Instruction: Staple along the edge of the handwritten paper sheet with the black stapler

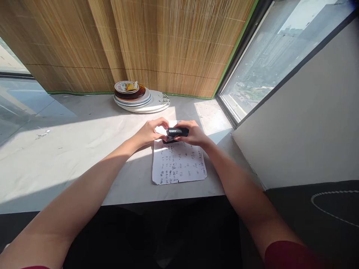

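Note:
A black stapler (177,132) lies across the upper part of a sheet of handwritten paper (179,164), its top arm raised a little from its base. My right hand (193,133) is closed round the stapler's right end, thumb low and fingers over the top. At the other end, my left hand (150,132) curves its fingers and thumb in a C shape, with the thumb tip against the lower part of the stapler. Both hands cover the sheet's upper edge in part. Rows of small dark writing show below them.
Stacked plates (134,100) with a small yellow packet (131,86) on top stand at the back of the pale ledge (84,142). A bamboo blind (146,45) hangs behind. To the right are a window (252,71) and a white wall (303,123).

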Demonstrator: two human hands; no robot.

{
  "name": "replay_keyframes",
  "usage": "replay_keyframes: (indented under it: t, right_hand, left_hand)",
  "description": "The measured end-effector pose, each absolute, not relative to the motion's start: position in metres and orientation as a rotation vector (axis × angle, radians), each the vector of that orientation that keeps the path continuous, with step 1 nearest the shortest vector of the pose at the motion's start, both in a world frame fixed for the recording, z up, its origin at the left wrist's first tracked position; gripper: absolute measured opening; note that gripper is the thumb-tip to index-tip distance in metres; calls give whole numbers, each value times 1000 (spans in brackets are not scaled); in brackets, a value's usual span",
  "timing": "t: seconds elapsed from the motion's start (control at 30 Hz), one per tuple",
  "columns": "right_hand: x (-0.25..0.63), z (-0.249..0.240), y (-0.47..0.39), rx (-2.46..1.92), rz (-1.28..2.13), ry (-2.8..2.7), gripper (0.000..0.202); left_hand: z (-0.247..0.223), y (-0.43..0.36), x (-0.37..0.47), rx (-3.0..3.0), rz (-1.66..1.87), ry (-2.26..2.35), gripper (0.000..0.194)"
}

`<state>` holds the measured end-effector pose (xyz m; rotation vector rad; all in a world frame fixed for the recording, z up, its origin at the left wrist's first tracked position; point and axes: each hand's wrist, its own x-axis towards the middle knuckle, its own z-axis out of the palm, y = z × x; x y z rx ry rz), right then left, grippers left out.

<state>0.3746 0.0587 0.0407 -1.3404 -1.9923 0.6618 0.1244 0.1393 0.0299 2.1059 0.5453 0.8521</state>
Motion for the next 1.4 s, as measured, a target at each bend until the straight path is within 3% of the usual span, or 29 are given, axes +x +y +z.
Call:
replay_keyframes:
  t: [0.17, 0.3, 0.53, 0.63, 0.77, 0.9, 1.03, 1.4]
  right_hand:
    - [362, 37, 56, -1344, 657, -2037, 28]
    - [372, 39, 59, -1325, 614, -1957, 30]
    - [416, 43, 75, -1570, 199, -1534, 26]
    - [427, 35, 80, -1656, 197, -1531, 25]
    - [426, 25, 84, -1729, 260, -1632, 24]
    - [424, 22, 86, -1745, 244, -1661, 25]
    - [424, 25, 84, -1761, 262, -1652, 29]
    - [406, 36, 74, -1538, 377, -1891, 27]
  left_hand:
    - [27, 140, 125, 2124, 768, 533, 23]
    - [20, 148, 124, 2109, 810, 574, 32]
    - [12, 161, 118, 2381, 784, 646, 16]
    - [17, 159, 116, 2416, 865, 720, 25]
    - [19, 146, 123, 2461, 709, 505, 16]
    - [20, 135, 128, 2633, 442, 431, 30]
    - [24, 132, 127, 2731, 476, 576, 29]
    - [5, 141, 126, 2638, 427, 372, 48]
